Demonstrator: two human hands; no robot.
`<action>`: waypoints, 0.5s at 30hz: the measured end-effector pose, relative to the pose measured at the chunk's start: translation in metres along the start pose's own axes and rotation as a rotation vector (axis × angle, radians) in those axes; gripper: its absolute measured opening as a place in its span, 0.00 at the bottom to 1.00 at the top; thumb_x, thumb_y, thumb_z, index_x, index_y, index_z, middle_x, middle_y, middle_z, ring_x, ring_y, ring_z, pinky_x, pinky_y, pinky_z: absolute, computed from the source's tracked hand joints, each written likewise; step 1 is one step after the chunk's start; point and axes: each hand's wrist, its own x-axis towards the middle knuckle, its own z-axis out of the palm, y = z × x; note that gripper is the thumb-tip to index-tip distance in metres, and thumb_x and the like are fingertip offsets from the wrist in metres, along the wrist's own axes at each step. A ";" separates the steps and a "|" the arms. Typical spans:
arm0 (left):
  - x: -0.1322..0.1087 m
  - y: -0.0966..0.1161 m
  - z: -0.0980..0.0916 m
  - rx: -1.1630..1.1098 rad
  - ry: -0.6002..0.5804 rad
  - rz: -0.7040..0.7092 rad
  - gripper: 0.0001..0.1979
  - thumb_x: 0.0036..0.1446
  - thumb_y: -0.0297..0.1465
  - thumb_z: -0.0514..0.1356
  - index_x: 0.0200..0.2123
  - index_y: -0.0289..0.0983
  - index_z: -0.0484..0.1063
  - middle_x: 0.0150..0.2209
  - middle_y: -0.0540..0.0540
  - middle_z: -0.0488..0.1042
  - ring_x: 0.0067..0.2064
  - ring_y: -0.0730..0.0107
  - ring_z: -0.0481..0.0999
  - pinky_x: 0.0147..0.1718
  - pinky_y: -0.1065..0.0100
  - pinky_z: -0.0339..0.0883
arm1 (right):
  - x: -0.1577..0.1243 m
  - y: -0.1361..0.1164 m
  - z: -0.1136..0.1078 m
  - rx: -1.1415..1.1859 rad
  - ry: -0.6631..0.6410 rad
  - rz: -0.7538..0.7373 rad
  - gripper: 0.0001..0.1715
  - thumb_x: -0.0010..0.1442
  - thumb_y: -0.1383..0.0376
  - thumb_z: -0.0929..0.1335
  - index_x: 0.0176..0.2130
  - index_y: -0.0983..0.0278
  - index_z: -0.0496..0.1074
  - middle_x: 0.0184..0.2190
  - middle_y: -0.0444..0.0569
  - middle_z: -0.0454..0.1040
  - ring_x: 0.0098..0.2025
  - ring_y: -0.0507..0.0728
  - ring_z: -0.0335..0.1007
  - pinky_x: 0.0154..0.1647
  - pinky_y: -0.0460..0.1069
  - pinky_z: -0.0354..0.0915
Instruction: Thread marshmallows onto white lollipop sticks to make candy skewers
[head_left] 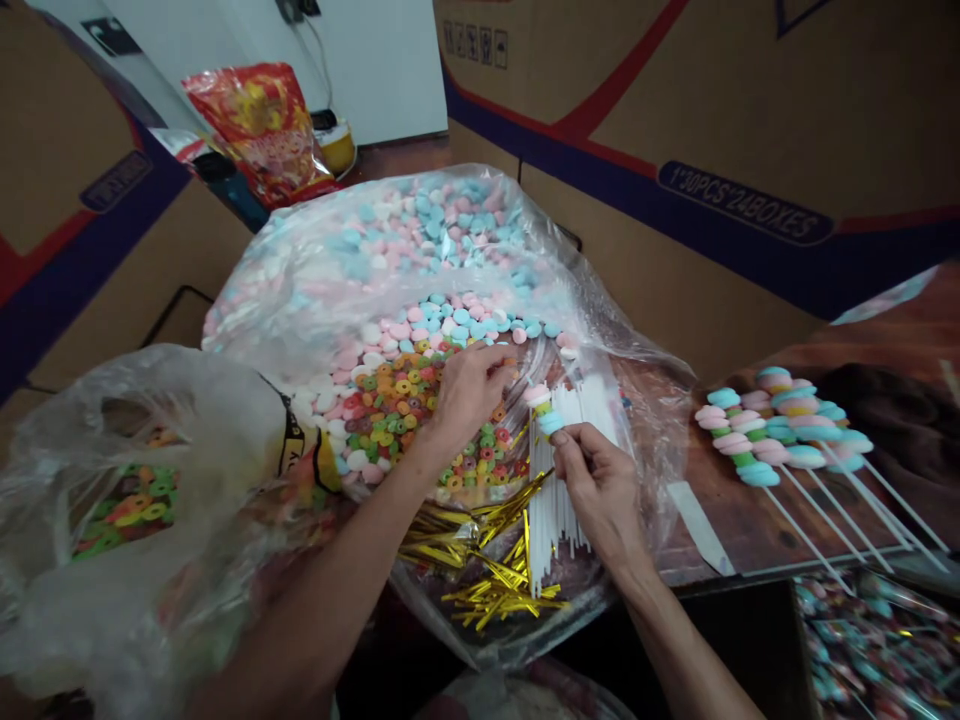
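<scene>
My right hand [600, 475] pinches a candy skewer [541, 408], with pink and blue marshmallows and yellow-green gummy between them. Its stick is mostly hidden by the fingers. To its left, my left hand [474, 388] is closed at the fingertips around a small orange piece that looks like a gummy ring [511, 369]. Beneath that hand spreads a pile of colourful gummy rings [390, 410]. Pink, blue and white marshmallows [457, 322] lie behind it, spilling from a large clear bag [315, 250]. White sticks [555, 510] and gold twist ties [502, 590] are close to my right hand.
Several finished-looking marshmallow skewers [795, 430] lie at the table's right, beside a dark cloth [892, 410]. A plastic bag of gummy rings [217, 430] stands left. Large cartons [675, 120] wall the back; a red snack bag [262, 130] and a box of wrapped candy [877, 640] are around.
</scene>
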 end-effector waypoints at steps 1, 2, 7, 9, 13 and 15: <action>-0.003 0.000 -0.001 -0.151 0.008 -0.039 0.10 0.58 0.27 0.58 0.37 0.38 0.80 0.30 0.48 0.77 0.35 0.65 0.74 0.38 0.66 0.67 | -0.001 -0.001 0.000 -0.006 -0.011 -0.010 0.16 0.64 0.58 0.64 0.27 0.63 0.66 0.18 0.38 0.59 0.22 0.50 0.53 0.23 0.45 0.51; -0.006 0.000 -0.001 -0.293 0.008 -0.086 0.10 0.58 0.28 0.58 0.37 0.38 0.80 0.27 0.49 0.76 0.32 0.67 0.74 0.35 0.67 0.68 | -0.002 -0.001 -0.001 -0.011 -0.024 -0.017 0.16 0.64 0.58 0.64 0.27 0.63 0.66 0.18 0.38 0.59 0.22 0.50 0.53 0.23 0.45 0.52; -0.024 -0.002 0.001 -0.671 0.030 -0.279 0.12 0.56 0.31 0.60 0.42 0.36 0.80 0.32 0.47 0.80 0.32 0.68 0.77 0.33 0.68 0.72 | -0.007 -0.003 0.002 0.002 -0.084 -0.030 0.16 0.65 0.57 0.63 0.29 0.63 0.67 0.20 0.39 0.59 0.23 0.50 0.55 0.24 0.45 0.52; -0.030 -0.005 0.002 -0.653 0.040 -0.254 0.13 0.57 0.30 0.59 0.43 0.36 0.80 0.38 0.45 0.81 0.37 0.67 0.78 0.38 0.66 0.72 | -0.008 -0.002 0.003 0.005 -0.095 -0.030 0.16 0.66 0.57 0.64 0.29 0.63 0.67 0.21 0.39 0.59 0.24 0.50 0.54 0.25 0.45 0.52; -0.037 -0.006 0.001 -0.423 0.090 -0.105 0.11 0.57 0.27 0.60 0.41 0.35 0.81 0.41 0.43 0.80 0.43 0.65 0.77 0.46 0.66 0.69 | -0.008 0.002 0.001 -0.033 -0.115 -0.038 0.15 0.66 0.57 0.64 0.31 0.63 0.69 0.21 0.39 0.59 0.24 0.50 0.55 0.25 0.45 0.53; -0.039 -0.005 0.000 -0.350 0.096 -0.051 0.12 0.58 0.26 0.59 0.41 0.35 0.81 0.41 0.42 0.79 0.43 0.66 0.77 0.46 0.66 0.69 | -0.008 0.004 0.000 -0.069 -0.115 -0.047 0.15 0.65 0.58 0.64 0.31 0.64 0.70 0.21 0.39 0.60 0.24 0.50 0.55 0.25 0.45 0.53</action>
